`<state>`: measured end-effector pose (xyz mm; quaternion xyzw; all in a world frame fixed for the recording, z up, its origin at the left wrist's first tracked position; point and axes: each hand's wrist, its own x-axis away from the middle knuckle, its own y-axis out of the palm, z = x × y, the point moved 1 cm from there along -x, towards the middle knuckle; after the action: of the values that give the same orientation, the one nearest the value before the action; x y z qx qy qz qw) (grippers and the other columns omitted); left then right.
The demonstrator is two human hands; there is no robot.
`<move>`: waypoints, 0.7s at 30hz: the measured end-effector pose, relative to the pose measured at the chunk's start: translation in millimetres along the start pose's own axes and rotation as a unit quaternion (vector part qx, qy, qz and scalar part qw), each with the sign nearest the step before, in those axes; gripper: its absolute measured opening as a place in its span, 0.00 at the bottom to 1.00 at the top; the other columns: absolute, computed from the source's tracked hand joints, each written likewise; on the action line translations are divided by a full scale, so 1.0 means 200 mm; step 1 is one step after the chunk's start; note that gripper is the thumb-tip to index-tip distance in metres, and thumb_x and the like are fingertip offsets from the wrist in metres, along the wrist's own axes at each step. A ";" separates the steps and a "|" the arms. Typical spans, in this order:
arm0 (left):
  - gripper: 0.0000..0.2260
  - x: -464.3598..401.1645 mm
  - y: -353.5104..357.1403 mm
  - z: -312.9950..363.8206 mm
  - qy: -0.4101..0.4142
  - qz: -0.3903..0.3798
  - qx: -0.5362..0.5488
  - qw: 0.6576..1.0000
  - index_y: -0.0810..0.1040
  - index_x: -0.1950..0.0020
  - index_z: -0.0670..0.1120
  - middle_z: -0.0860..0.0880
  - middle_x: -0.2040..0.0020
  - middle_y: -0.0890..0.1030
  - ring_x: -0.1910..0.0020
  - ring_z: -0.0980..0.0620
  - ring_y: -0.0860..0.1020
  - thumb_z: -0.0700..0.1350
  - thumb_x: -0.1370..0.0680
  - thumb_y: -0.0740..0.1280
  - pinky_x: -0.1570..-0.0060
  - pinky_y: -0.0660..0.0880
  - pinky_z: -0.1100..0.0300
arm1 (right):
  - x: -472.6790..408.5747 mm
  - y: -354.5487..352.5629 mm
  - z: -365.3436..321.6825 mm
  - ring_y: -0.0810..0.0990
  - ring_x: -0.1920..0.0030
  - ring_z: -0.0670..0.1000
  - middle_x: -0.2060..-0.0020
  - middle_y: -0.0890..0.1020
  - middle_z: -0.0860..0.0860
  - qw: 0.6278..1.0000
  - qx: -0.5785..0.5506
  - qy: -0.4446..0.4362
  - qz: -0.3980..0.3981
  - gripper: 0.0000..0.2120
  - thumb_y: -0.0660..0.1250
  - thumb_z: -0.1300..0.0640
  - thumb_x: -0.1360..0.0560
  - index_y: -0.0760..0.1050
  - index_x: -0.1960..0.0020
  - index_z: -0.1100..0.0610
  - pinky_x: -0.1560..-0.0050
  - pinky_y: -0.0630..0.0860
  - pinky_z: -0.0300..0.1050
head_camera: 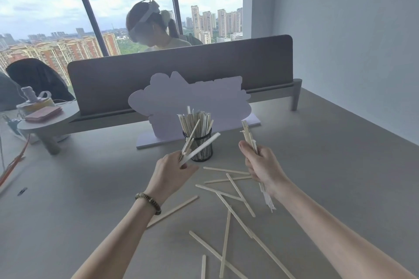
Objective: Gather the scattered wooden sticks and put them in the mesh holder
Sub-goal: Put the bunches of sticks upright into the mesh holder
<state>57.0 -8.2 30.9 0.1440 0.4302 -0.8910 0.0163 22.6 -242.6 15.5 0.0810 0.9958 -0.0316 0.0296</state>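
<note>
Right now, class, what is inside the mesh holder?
Many wooden sticks stand upright in the holder, tops above its rim. Their lower ends are hard to make out through the mesh, and the left hand's sticks cross in front.

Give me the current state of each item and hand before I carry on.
Mesh holder: upright, packed with sticks.
Left hand: fingers closed on a few sticks.
Right hand: fingers closed on a bundle of sticks.
Scattered sticks: lying flat, crisscrossed on the desk.
White cutout sign: standing upright behind the holder.
</note>
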 end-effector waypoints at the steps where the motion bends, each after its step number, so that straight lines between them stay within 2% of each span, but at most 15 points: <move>1: 0.21 0.00 0.00 0.00 -0.007 0.020 0.019 1.000 0.64 0.71 0.48 0.53 0.76 0.68 0.75 0.54 0.67 0.49 0.27 0.73 0.73 0.64 0.61 | 0.01 0.01 0.00 0.53 0.77 0.47 0.77 0.58 0.46 1.000 -0.001 -0.003 0.002 0.23 0.63 0.45 0.19 0.55 0.66 0.50 0.77 0.52 0.40; 4: 0.23 0.00 -0.01 0.00 -0.035 0.067 0.110 0.991 0.59 0.72 0.48 0.54 0.78 0.62 0.75 0.51 0.60 0.51 0.25 0.70 0.72 0.61 0.57 | 0.02 0.02 -0.02 0.56 0.77 0.49 0.77 0.61 0.48 1.000 -0.002 -0.022 0.014 0.22 0.62 0.44 0.19 0.57 0.65 0.51 0.77 0.55 0.41; 8: 0.26 -0.01 -0.01 0.00 -0.031 0.115 0.249 0.961 0.57 0.70 0.45 0.45 0.73 0.60 0.73 0.49 0.60 0.58 0.27 0.68 0.73 0.60 0.52 | 0.02 0.05 -0.04 0.54 0.75 0.49 0.77 0.59 0.48 0.997 -0.058 -0.043 0.017 0.24 0.62 0.44 0.19 0.56 0.67 0.52 0.73 0.50 0.47; 10: 0.26 0.00 0.00 0.02 -0.019 0.134 0.304 0.943 0.56 0.69 0.43 0.45 0.73 0.59 0.72 0.48 0.58 0.57 0.26 0.68 0.75 0.58 0.49 | 0.03 0.07 -0.05 0.54 0.75 0.49 0.77 0.60 0.48 0.995 -0.069 -0.068 0.021 0.25 0.62 0.44 0.19 0.57 0.68 0.54 0.71 0.50 0.50; 14: 0.25 0.07 0.06 0.05 -0.013 0.168 0.373 0.912 0.60 0.68 0.33 0.45 0.75 0.62 0.79 0.51 0.60 0.46 0.22 0.69 0.78 0.58 0.61 | 0.04 0.11 -0.05 0.61 0.77 0.51 0.78 0.64 0.52 0.991 -0.037 -0.130 0.012 0.28 0.60 0.45 0.20 0.62 0.69 0.65 0.75 0.59 0.45; 16: 0.22 0.10 0.10 0.04 -0.032 0.177 0.395 0.901 0.64 0.66 0.30 0.43 0.76 0.65 0.79 0.50 0.62 0.42 0.22 0.70 0.78 0.62 0.61 | 0.04 0.12 -0.03 0.63 0.76 0.51 0.77 0.66 0.55 0.990 -0.024 -0.141 0.003 0.29 0.62 0.46 0.20 0.63 0.69 0.67 0.74 0.63 0.42; 18: 0.20 0.11 0.14 0.03 -0.051 0.177 0.410 0.893 0.66 0.64 0.28 0.42 0.75 0.67 0.76 0.49 0.64 0.41 0.23 0.71 0.77 0.64 0.61 | 0.05 0.12 -0.02 0.63 0.74 0.51 0.75 0.65 0.56 0.990 -0.017 -0.139 0.002 0.29 0.66 0.46 0.22 0.62 0.67 0.68 0.73 0.63 0.45; 21: 0.20 0.13 0.17 0.02 -0.060 0.177 0.409 0.893 0.67 0.64 0.28 0.41 0.73 0.68 0.74 0.49 0.66 0.40 0.23 0.71 0.75 0.67 0.64 | 0.05 0.12 0.02 0.62 0.73 0.52 0.75 0.64 0.56 0.992 -0.009 -0.122 0.007 0.26 0.72 0.51 0.24 0.62 0.64 0.67 0.70 0.61 0.47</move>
<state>35.8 -29.7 0.1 0.1580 -0.0072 -0.9775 0.1395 16.0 -217.2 9.9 0.0827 0.9844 -0.0317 0.1518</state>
